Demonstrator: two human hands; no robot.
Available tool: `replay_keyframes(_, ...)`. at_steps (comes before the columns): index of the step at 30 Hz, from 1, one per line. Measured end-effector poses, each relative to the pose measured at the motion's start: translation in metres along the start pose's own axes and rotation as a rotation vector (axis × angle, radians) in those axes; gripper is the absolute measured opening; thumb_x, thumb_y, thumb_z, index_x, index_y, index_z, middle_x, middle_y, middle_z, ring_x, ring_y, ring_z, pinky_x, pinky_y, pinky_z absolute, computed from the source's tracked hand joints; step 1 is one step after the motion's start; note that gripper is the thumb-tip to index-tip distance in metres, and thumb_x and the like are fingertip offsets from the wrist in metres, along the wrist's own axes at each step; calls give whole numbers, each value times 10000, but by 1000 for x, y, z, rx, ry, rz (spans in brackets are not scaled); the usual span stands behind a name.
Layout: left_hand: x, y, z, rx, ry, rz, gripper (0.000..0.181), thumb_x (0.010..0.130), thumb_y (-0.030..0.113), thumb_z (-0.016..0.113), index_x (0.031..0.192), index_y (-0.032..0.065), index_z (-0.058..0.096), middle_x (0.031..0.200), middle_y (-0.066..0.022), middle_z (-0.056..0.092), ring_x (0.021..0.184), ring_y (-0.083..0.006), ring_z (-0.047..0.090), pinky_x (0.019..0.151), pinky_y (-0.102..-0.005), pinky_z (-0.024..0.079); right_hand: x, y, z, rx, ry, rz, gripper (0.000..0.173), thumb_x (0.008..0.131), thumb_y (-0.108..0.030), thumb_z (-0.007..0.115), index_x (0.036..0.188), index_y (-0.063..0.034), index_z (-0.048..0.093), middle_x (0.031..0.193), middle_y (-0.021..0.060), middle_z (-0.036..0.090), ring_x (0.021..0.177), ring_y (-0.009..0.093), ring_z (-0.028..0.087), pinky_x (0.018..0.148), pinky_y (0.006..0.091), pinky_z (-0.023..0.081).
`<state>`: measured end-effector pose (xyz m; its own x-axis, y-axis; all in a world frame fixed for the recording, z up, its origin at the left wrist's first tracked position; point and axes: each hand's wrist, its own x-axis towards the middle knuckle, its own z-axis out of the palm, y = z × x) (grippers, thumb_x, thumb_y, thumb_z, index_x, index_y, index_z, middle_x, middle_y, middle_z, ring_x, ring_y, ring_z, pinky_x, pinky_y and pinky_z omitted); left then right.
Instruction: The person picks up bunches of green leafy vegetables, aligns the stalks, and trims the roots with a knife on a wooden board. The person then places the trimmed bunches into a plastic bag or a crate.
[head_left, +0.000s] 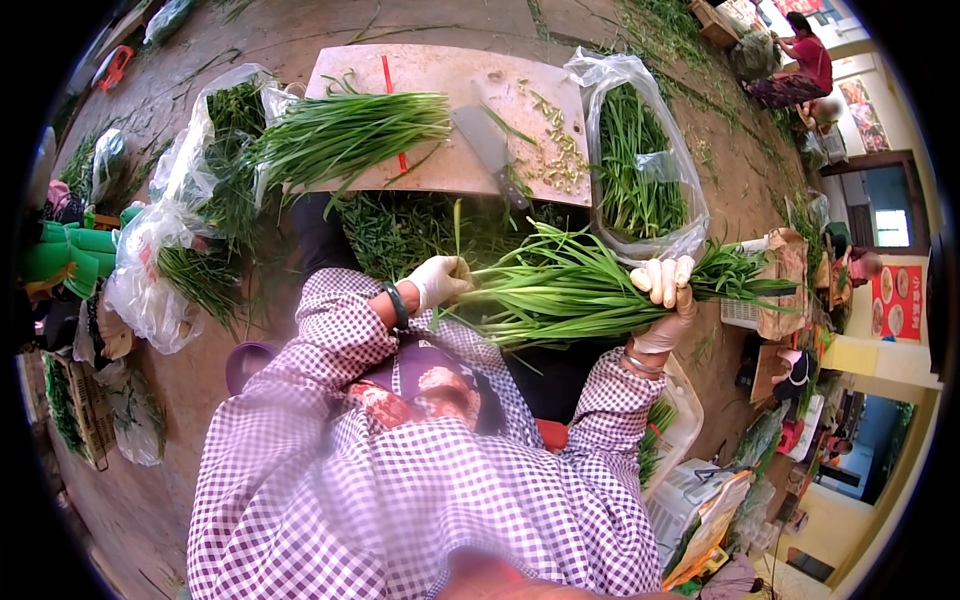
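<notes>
My right hand (664, 292), in a pale thin glove, grips a large bunch of garlic chives (555, 292) near its leafy end. At the pale stem ends, my gloved left hand (442, 281) has its fingers closed on a few stems, and one leaf sticks up beside them. Beyond my hands is a low board (525, 75). On it a second bunch of garlic chives (360, 135) lies across a red tie strip (387, 73). A cleaver (484, 142) rests to the right of that bunch, with cut stem ends (555, 135) scattered beside it.
An open plastic bag of chives (637, 165) stands right of the board. More plastic bags (165, 247) with greens are at the left. Loose leaves (420, 232) cover the ground before me. A white crate (679, 499) is at lower right. A person (810, 67) sits at far upper right.
</notes>
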<state>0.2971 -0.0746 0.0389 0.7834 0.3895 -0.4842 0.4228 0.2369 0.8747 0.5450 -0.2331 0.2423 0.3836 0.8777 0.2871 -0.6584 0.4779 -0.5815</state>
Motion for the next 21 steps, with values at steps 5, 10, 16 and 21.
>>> replay_keyframes(5,-9,-7,-13,532,157,354,98,876,135,630,868,37,631,821,-129,654,749,-258,638,672,-362,497,-2,-10,1,5,16,-51,162,884,-96,658,847,-106,500,621,-62,406,584,70,335,664,259,331)
replay_keyframes(10,-17,-21,-32,1118,143,127,171,871,182,594,984,79,671,911,-160,637,862,-346,625,732,-425,500,-5,-22,1,5,34,-99,159,877,-106,664,849,-104,507,608,-54,427,578,75,345,653,261,335)
replay_keyframes(16,-7,6,-33,435,77,338,340,935,309,551,1142,68,671,1043,-144,655,950,-279,618,855,-364,495,-5,-16,4,1,-41,-62,192,857,-100,676,824,-117,487,606,-51,465,565,79,381,631,269,338)
replay_keyframes(21,-5,51,-10,-145,-137,164,407,956,383,567,1043,-1,672,903,-10,667,861,-119,582,799,-294,485,-1,-5,9,10,-76,-10,172,849,-112,699,818,-117,529,613,-46,503,558,83,404,633,269,352)
